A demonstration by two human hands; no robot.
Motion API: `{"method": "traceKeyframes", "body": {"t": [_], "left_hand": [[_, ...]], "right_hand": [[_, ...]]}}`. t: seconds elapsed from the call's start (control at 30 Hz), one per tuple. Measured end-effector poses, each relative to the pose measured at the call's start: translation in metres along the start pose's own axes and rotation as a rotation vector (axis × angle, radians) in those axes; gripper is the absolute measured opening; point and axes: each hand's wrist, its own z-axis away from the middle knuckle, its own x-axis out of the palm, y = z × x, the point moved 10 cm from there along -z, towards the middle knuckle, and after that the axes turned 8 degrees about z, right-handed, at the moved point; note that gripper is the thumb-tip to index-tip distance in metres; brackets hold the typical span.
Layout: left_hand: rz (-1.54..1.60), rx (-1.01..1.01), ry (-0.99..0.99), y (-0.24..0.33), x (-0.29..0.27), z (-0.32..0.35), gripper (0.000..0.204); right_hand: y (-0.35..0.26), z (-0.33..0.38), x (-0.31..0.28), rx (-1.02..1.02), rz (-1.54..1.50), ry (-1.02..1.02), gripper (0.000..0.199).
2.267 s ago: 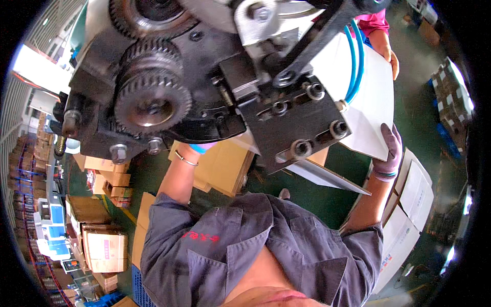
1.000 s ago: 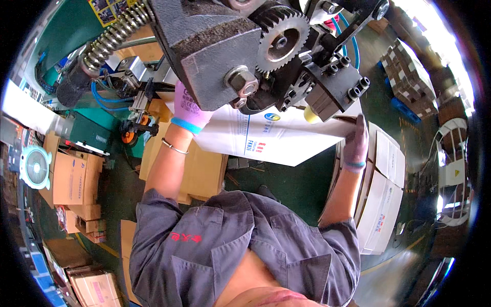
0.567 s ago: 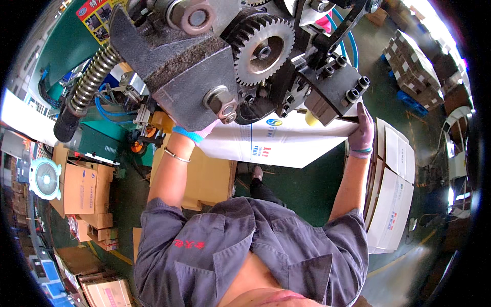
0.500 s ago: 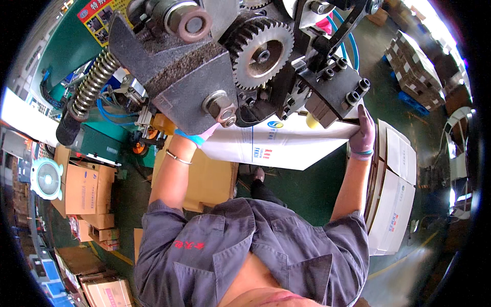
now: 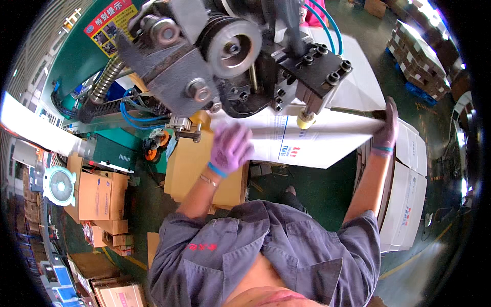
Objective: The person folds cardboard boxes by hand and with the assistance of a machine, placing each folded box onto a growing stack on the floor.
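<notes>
Two purple-gloved hands work a white folded cardboard sheet with blue and red print point(image 5: 307, 143) under a grey metal machine head point(image 5: 240, 61). The left hand point(image 5: 230, 148), blurred, lies spread against its near-left end; the right hand point(image 5: 386, 128) clamps its far-right edge. Flattened brown cartons point(image 5: 199, 169) lie below.

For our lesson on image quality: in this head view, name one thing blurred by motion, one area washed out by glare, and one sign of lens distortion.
Head view: the left hand in its purple glove is smeared by motion; the white cartons at the right edge are overexposed by bright light; fisheye distortion bends the floor stacks and leaves a black rim round the picture.
</notes>
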Motion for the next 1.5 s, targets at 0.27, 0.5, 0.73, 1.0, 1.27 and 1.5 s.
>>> {"method": "traceKeyframes", "body": {"t": [0.27, 0.5, 0.73, 1.0, 1.27, 1.5], "left_hand": [[0.800, -1.043, 0.144, -0.162, 0.094, 0.150, 0.062], [1.787, -0.927, 0.077, -0.088, 0.166, 0.118, 0.029], [1.101, -0.442, -0.241, 0.122, 0.154, -0.115, 0.027], [0.805, 0.339, -0.199, 0.296, 0.162, -0.266, 0.031], [0.928, 0.648, -0.452, 0.370, 0.180, -0.237, 0.026], [0.937, 0.866, -0.673, 0.410, 0.176, -0.210, 0.025]], "right_hand": [[0.031, -0.018, 0.002, 0.275, -0.138, -0.201, 0.049], [0.001, -0.002, -0.075, 0.316, -0.156, -0.160, 0.038], [0.140, 0.093, -0.380, 0.395, -0.572, 0.414, 0.036], [0.304, 0.293, -0.519, 0.783, -0.152, 0.425, 0.040], [0.182, 0.005, -0.472, 0.495, 0.162, 0.112, 0.049], [0.103, -0.176, -0.232, 0.382, 1.386, -0.549, 0.067]]}}
